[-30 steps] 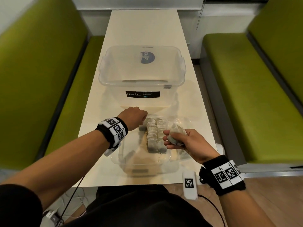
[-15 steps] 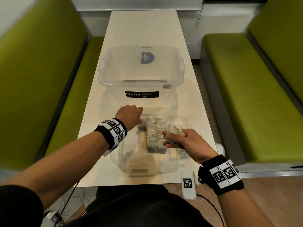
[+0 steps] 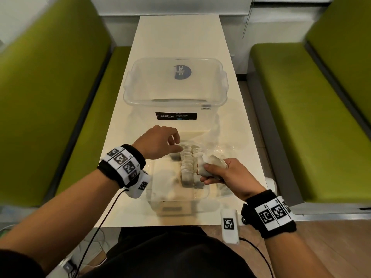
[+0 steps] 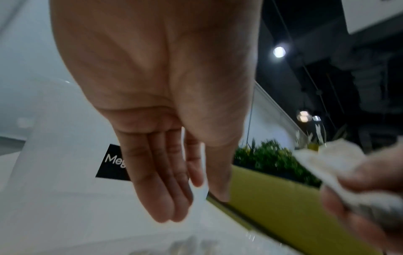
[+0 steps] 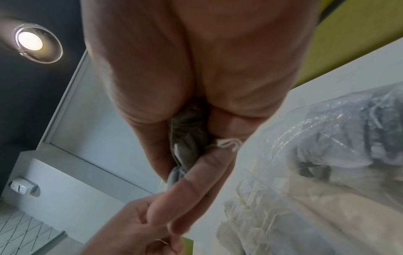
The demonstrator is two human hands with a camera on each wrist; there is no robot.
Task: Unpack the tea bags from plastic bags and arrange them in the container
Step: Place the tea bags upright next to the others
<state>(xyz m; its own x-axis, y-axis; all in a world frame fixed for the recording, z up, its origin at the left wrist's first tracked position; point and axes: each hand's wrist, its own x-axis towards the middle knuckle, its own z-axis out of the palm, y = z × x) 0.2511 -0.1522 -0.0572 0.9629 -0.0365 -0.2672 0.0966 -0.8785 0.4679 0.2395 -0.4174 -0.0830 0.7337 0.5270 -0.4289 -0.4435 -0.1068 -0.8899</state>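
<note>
A small clear container (image 3: 158, 197) stands near the table's front edge with rows of tea bags (image 3: 188, 167) standing in it. My right hand (image 3: 206, 173) grips a bundle of tea bags (image 3: 212, 163) just right of the rows; the bundle (image 5: 185, 143) sits between thumb and fingers, and shows blurred in the left wrist view (image 4: 340, 172). My left hand (image 3: 176, 141) hovers over the container's far left corner, its fingers (image 4: 165, 198) straight and holding nothing. A crumpled clear plastic bag (image 3: 224, 151) lies right of the container, with more tea bags in it (image 5: 327, 138).
A large clear Megabox bin (image 3: 174, 116) with its lid on stands behind the small container, mid-table. Green bench seats (image 3: 60, 97) flank the narrow white table (image 3: 180, 37) on both sides. A white tagged device (image 3: 229, 225) hangs at the table's front edge.
My left hand has opened from a curled fist to straight fingers and shifted slightly left. The right hand keeps its grip on the tea bags and has barely moved.
</note>
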